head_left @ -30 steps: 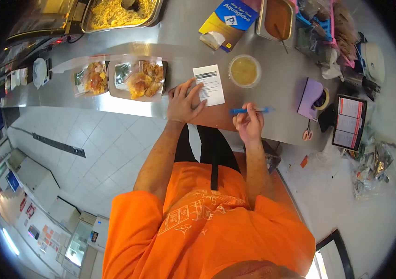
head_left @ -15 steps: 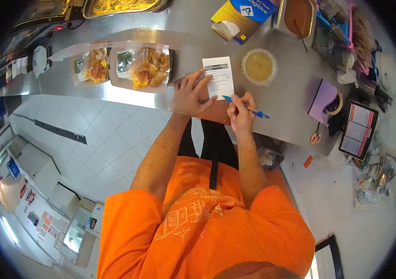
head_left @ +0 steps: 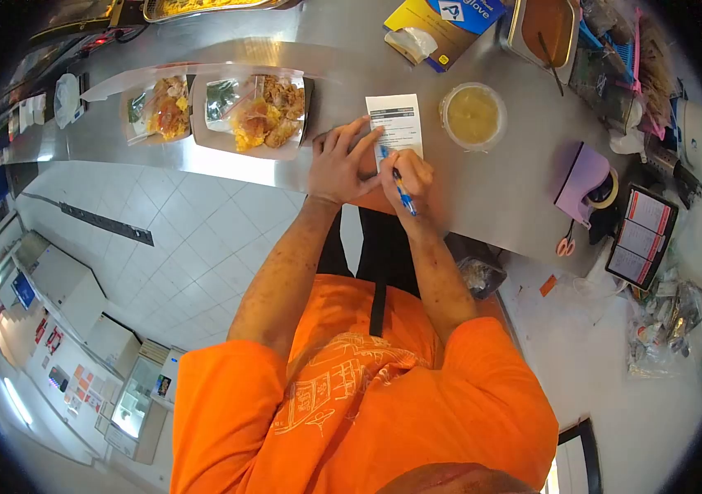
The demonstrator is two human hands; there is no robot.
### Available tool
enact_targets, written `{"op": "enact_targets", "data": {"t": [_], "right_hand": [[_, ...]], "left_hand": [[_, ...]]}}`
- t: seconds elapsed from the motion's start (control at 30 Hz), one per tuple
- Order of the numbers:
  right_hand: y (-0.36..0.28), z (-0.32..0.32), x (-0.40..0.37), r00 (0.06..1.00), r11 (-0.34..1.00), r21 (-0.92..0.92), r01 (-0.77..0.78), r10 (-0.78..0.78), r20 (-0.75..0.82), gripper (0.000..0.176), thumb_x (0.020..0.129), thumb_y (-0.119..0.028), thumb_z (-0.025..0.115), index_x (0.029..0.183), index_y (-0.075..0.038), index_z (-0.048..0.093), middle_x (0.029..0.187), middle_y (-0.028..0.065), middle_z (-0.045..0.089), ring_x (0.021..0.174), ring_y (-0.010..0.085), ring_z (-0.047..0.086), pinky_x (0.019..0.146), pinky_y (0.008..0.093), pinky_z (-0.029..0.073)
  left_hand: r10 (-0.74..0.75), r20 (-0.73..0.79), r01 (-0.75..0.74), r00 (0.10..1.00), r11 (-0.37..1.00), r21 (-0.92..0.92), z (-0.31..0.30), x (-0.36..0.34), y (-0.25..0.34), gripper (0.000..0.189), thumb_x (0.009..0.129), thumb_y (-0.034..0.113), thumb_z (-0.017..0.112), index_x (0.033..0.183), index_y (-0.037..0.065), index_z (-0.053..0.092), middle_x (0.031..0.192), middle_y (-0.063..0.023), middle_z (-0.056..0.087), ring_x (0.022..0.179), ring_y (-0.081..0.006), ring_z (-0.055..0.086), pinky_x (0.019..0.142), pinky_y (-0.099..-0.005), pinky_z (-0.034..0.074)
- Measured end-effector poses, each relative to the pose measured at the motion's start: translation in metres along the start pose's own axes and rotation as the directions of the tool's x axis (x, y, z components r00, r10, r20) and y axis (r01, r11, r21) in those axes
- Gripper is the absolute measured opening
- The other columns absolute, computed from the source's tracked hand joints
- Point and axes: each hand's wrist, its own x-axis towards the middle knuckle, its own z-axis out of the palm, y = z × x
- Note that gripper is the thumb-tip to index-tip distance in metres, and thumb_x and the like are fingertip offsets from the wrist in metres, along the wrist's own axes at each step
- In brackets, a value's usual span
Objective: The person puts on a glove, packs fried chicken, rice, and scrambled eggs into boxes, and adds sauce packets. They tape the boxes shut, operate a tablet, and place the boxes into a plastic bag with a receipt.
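A printed receipt lies on the steel counter near its front edge. My left hand rests with fingers spread, the fingertips touching the receipt's left edge. In my right hand is a blue pen, its tip down on the receipt. My right hand covers the lower part of the paper. Just right of the receipt stands a round lidded tub of yellowish liquid. To the left are a larger paper tray of fried chicken and yellow food and a smaller tray of similar food.
At the back stand a glove box and a metal pan of brown sauce with a utensil in it. A purple tape dispenser, scissors and a menu-like display are at the right. The counter's front edge runs below my hands.
My right hand has moved left over the receipt, and the pen has swung more upright in the view. My left hand stays on the paper. The view has shifted slightly.
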Motion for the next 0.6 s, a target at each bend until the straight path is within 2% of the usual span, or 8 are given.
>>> {"op": "enact_targets", "data": {"t": [0.13,0.23,0.33,0.43,0.53,0.6], "right_hand": [[-0.004,0.002,0.000,0.995,0.995,-0.075,-0.073,0.067,-0.071,0.021,0.081,0.009,0.062,0.070,-0.002,0.048,0.063,0.0118,0.051,0.053,0.0271,0.056,0.049,0.0362,0.047],[0.001,0.014,-0.004,0.974,0.993,-0.013,-0.117,0.112,-0.196,0.022,0.082,0.009,0.062,0.070,-0.002,0.047,0.063,0.0123,0.051,0.053,0.0271,0.056,0.049,0.0372,0.047],[0.004,0.014,-0.003,0.992,0.994,0.007,-0.106,0.106,-0.069,0.022,0.083,0.009,0.062,0.070,-0.002,0.047,0.065,0.0133,0.053,0.054,0.0268,0.057,0.049,0.0375,0.046],[0.004,0.018,-0.009,0.955,0.976,-0.016,-0.218,0.210,-0.212,0.023,0.084,0.006,0.062,0.069,-0.003,0.046,0.063,0.0132,0.053,0.052,0.0272,0.057,0.048,0.0371,0.045],[0.005,0.014,-0.006,0.973,0.973,-0.130,-0.189,0.168,-0.155,0.019,0.085,0.003,0.060,0.070,-0.004,0.050,0.064,0.0098,0.061,0.049,0.0214,0.058,0.046,0.0338,0.045],[0.002,0.008,-0.013,0.947,0.968,-0.015,-0.250,0.241,-0.214,0.019,0.085,0.003,0.060,0.070,-0.004,0.050,0.064,0.0098,0.061,0.049,0.0219,0.058,0.047,0.0341,0.045]], "left_hand": [[-0.008,0.010,0.008,1.000,1.000,0.008,-0.001,-0.001,0.000,0.070,0.072,0.055,0.072,0.136,0.028,0.057,0.143,0.0008,0.047,0.122,-0.0222,0.049,0.100,-0.0503,0.036],[-0.014,0.007,0.014,1.000,1.000,0.007,0.000,0.000,0.001,0.070,0.072,0.055,0.072,0.135,0.029,0.057,0.143,0.0010,0.047,0.122,-0.0222,0.049,0.100,-0.0505,0.037],[-0.011,0.009,0.011,1.000,0.999,0.040,-0.002,0.000,0.002,0.070,0.071,0.055,0.073,0.135,0.029,0.058,0.143,0.0013,0.048,0.122,-0.0222,0.050,0.100,-0.0505,0.037],[0.000,0.004,0.000,1.000,1.000,0.023,0.001,0.001,0.000,0.074,0.070,0.057,0.071,0.137,0.029,0.056,0.142,-0.0011,0.048,0.121,-0.0247,0.050,0.098,-0.0493,0.037],[0.002,-0.008,-0.002,1.000,1.000,0.012,0.000,0.000,0.000,0.074,0.070,0.056,0.072,0.136,0.028,0.057,0.142,-0.0013,0.048,0.121,-0.0252,0.050,0.099,-0.0495,0.037],[-0.015,-0.006,0.015,1.000,1.000,0.001,0.000,-0.001,0.003,0.071,0.070,0.055,0.073,0.135,0.029,0.058,0.142,0.0006,0.048,0.121,-0.0230,0.050,0.099,-0.0488,0.037]]}}
